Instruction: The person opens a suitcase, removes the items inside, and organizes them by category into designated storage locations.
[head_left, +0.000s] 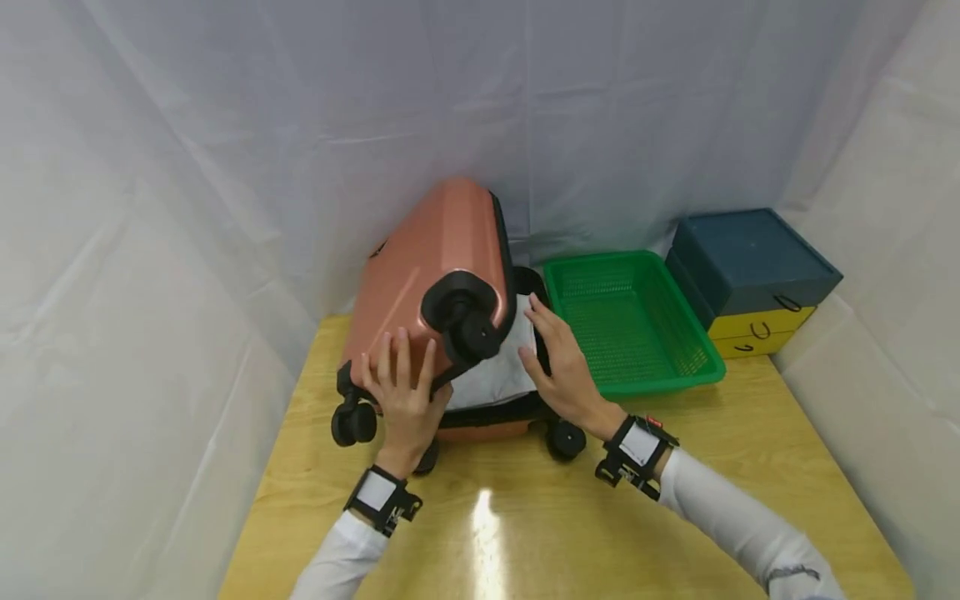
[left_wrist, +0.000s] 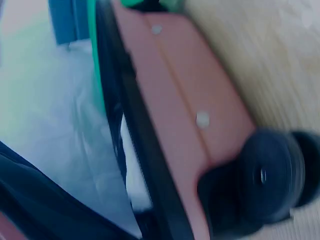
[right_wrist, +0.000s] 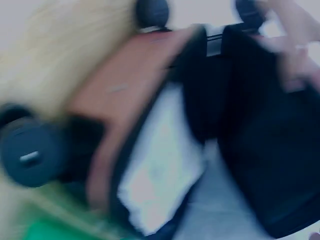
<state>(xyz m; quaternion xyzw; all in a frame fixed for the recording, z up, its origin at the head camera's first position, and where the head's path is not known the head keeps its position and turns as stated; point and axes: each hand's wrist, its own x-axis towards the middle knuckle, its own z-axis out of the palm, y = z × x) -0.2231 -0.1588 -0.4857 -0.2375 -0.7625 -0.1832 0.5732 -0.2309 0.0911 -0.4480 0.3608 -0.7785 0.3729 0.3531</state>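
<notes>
A rose-pink hard-shell suitcase [head_left: 450,233] lies on the table, its lid tilted up and leaning partway over the base. White folded fabric [head_left: 487,375] fills the base. My left hand [head_left: 405,408] rests on the outside of the lid with long, spread fingers, between two black wheels. Over the base's right side hovers my right hand [head_left: 566,375], fingers extended and holding nothing. In the left wrist view, the base's pink side [left_wrist: 175,75] shows with a black wheel [left_wrist: 270,175]. The right wrist view, blurred, looks onto the dark lid lining [right_wrist: 265,130] and the white fabric [right_wrist: 160,160].
A green plastic basket [head_left: 630,325] stands right beside the suitcase. Farther right is a small drawer unit [head_left: 757,258] with a dark blue top and yellow drawers. White curtains [head_left: 615,125] enclose the wooden table [head_left: 570,533] at the back and sides.
</notes>
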